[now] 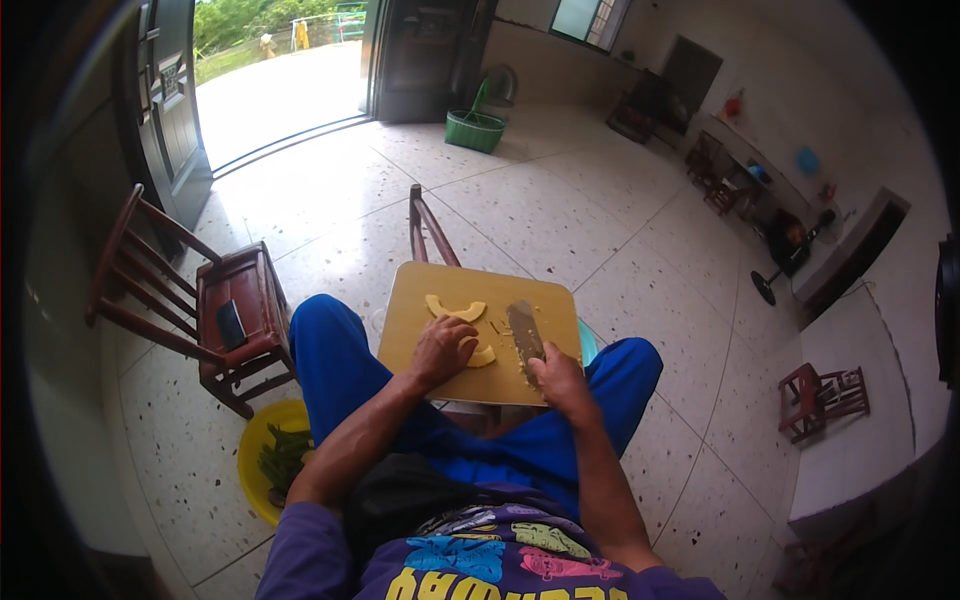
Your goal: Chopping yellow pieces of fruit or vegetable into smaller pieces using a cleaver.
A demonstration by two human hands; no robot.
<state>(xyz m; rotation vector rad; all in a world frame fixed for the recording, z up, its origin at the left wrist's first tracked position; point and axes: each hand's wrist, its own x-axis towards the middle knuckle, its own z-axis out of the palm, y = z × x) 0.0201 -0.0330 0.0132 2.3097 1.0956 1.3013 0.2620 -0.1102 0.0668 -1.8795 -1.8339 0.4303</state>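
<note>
A small wooden-topped table (420,375) stands between my knees. My left hand (448,349) rests over two curved pieces of pale yellow flesh, perhaps squash or melon; its fingertips touch or nearly touch them. The upper curved piece (469,312) lies beyond the fingers, and the lower piece (482,357) is partly hidden beneath them. My right hand (557,375) grips the handle of a cleaver (526,330), whose broad blade lies flat or nearly so over the table's right side. Small yellow scraps (504,334) are scattered around the blade and stick to it.
A yellow basin (259,491) with long green vegetables (286,457) sits on the floor at lower left. A red wooden chair (232,289) with a dark flat object on its seat stands at my left. A green basket (475,133) is near the doorway. Part of a turquoise container (589,343) shows beside the table.
</note>
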